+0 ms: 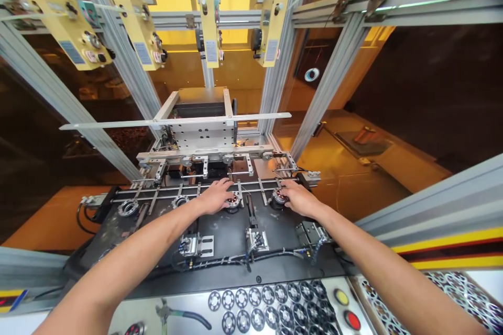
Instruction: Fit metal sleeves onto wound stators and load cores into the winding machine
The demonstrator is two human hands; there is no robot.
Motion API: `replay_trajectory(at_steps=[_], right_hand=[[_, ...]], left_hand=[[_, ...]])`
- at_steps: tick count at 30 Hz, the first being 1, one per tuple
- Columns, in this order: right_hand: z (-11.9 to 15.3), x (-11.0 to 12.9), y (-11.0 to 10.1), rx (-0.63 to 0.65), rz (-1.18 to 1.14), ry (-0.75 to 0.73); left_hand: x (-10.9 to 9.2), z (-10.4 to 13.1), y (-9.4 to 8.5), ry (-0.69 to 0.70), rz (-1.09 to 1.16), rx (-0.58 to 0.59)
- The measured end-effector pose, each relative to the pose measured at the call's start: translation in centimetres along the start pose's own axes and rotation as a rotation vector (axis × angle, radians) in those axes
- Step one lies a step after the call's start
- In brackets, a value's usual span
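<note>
Far-left round fixture (124, 214) on the black machine bed (231, 235): centre looks hollow, probably not loaded. Second round fixture (175, 202) looks much the same, partly behind the left arm. Left hand (214, 197), fingers bent at the third round fixture (233, 202); copper-toned part seated inside, grip unclear. Right hand (299, 198) likewise at the fourth round fixture (279, 199), also copper-toned inside; can't tell if clamped. Looks like two filled, two unfilled. Slotted round cores (254, 296) sit in rows on the desk (192, 298), pliers (183, 314) to their left.
</note>
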State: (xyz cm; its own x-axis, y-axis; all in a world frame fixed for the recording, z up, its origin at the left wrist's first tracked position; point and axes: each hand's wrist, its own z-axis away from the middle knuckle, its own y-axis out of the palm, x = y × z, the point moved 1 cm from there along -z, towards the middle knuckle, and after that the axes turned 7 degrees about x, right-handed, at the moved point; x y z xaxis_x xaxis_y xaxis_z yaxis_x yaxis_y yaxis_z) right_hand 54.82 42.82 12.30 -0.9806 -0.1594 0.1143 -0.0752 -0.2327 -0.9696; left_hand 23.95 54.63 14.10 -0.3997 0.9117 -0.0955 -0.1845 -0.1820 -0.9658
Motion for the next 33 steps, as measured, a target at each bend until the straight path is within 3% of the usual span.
replay_trajectory(at_steps=[7,14,17,24,29,33], right_hand=[[-0.8,-0.7,0.7,0.053,-0.008,0.021],[-1.4,-1.6,0.7,0.061,-0.055,-0.014],[-1.7,-2.0,0.7,0.070,-0.080,-0.033],[-1.8,-2.3,0.2,0.090,-0.111,-0.075],[-2.1,-1.9,-0.3,0.085,-0.134,-0.075],[-1.8,-1.6,-1.8,0.022,-0.164,-0.067]], left_hand=[[0.1,-0.5,0.3,0.000,0.029,0.029],[-0.9,0.4,-1.3,0.045,0.123,-0.157],[-2.9,2.8,-2.6,0.082,0.183,-0.301],[-8.8,11.3,-4.8,0.149,0.293,-0.696],[-10.8,15.5,-5.5,0.178,0.353,-0.914],[-11.9,17.8,-6.7,0.167,0.346,-0.971]])
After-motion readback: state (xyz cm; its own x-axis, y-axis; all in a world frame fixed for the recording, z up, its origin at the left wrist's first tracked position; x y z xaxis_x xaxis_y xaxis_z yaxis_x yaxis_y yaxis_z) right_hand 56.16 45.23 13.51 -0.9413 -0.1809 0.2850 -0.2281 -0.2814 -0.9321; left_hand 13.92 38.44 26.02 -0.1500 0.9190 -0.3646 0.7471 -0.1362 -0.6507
